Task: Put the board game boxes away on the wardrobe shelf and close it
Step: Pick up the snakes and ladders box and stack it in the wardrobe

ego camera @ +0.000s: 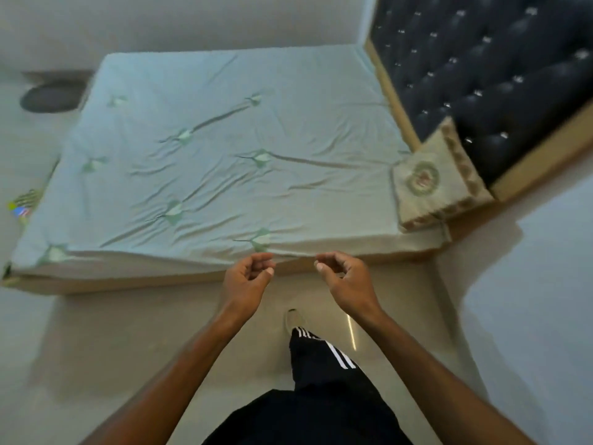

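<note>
Both hands are held out in front of me over the floor, just short of the bed's near edge. My left hand (247, 279) and my right hand (343, 277) are empty, fingers loosely curled and apart, palms turned toward each other. A colourful striped object (24, 202), possibly a board game box, peeks out on the floor at the bed's left side, mostly hidden by the mattress. No wardrobe or shelf is in view.
A large bed (224, 149) with a wrinkled pale green sheet fills the middle. A beige cushion (430, 184) leans at its right end against a dark tufted headboard (500, 78). A dark round object (51, 97) lies on the floor far left. My leg and foot (293, 319) step forward.
</note>
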`<act>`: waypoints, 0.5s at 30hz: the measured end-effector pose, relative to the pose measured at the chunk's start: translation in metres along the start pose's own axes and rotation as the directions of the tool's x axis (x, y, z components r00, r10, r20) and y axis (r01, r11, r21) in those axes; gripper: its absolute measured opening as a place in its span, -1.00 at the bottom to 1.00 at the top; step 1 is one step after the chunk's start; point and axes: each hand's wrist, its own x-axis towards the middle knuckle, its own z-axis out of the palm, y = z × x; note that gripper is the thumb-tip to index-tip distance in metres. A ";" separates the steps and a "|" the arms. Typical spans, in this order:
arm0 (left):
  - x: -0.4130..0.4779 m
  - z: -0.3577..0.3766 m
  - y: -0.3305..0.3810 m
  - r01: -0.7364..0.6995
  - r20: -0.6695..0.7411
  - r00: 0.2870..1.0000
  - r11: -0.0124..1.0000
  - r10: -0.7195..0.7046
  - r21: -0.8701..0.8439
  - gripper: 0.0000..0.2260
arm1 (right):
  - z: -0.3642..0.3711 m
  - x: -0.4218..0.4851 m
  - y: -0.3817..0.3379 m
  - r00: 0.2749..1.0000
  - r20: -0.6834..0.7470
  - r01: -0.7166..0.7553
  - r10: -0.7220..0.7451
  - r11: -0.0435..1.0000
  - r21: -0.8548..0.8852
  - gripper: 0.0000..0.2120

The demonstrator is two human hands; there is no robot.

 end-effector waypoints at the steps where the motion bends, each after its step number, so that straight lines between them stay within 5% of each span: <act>1: 0.010 -0.014 -0.001 0.018 -0.035 0.999 1.000 -0.018 -0.009 -0.77 | 0.014 0.017 -0.010 0.999 0.043 0.023 -0.022 1.000 -0.014 -0.86; 8: 0.065 -0.142 -0.005 0.090 -0.357 0.922 0.980 -0.148 -0.175 -0.78 | 0.159 0.127 -0.086 0.895 0.419 0.218 -0.154 0.970 -0.109 -0.83; 15: 0.075 -0.321 -0.044 0.042 -0.663 0.695 0.937 -0.277 -0.347 -0.81 | 0.382 0.166 -0.163 0.675 0.706 0.390 -0.215 0.916 -0.093 -0.86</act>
